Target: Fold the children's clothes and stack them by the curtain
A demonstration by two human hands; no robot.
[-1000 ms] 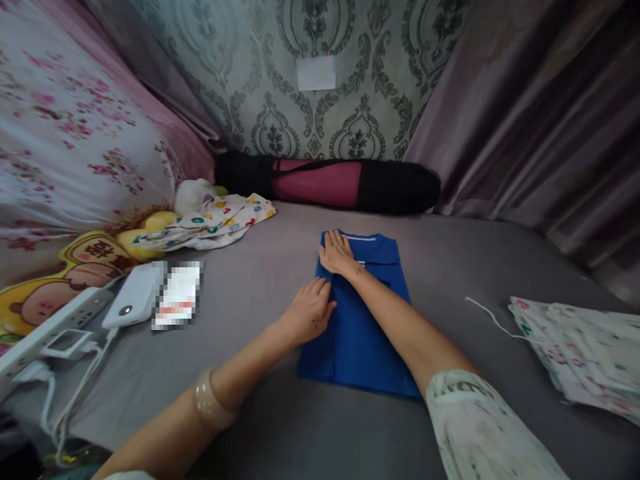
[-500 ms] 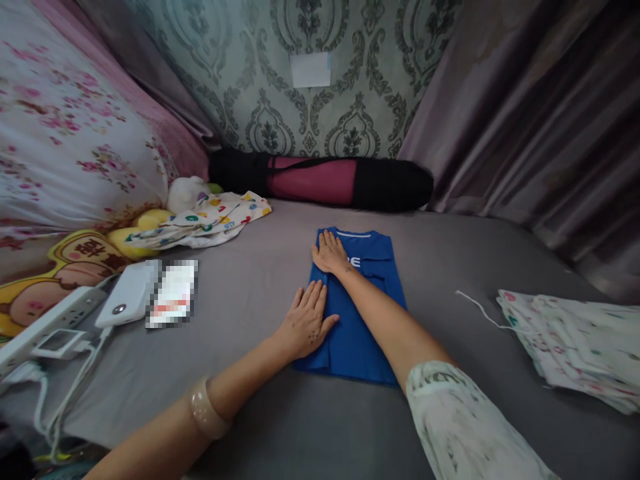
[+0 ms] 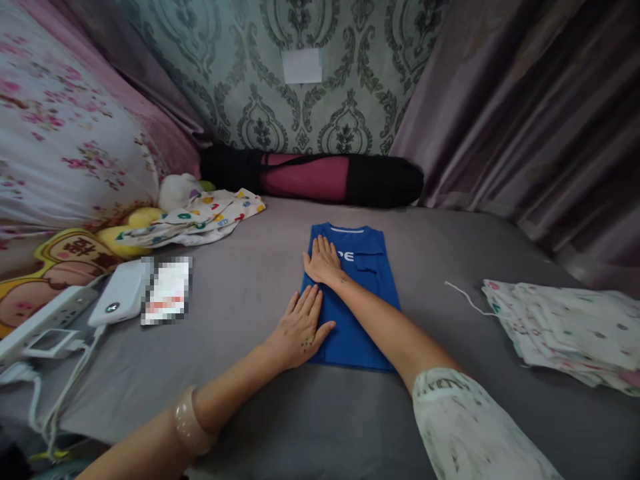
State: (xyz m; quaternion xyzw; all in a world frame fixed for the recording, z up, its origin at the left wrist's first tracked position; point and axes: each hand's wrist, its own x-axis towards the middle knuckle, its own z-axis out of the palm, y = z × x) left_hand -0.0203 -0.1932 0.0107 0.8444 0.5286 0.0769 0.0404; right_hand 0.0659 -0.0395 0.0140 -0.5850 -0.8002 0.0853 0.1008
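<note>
At the frame's centre I see the folded blue shirt point(image 3: 345, 327); left hand point(image 3: 297, 331) and right hand point(image 3: 323, 262) lie flat along its left side, fingers extended. Grey sheet point(image 3: 240, 287) gives room until floral cloth point(image 3: 565, 333), far right. Damask wallpaper point(image 3: 240, 73) stands at top.

The shirt point(image 3: 347, 333) is coloured blue, lettered white; the wall point(image 3: 250, 73) is patterned with dark damask; the bag point(image 3: 305, 180) is banded black and maroon.

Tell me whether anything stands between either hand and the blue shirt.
Nothing visible does: the right hand lies flat on the blue shirt, and the left hand rests across its left edge.
</note>
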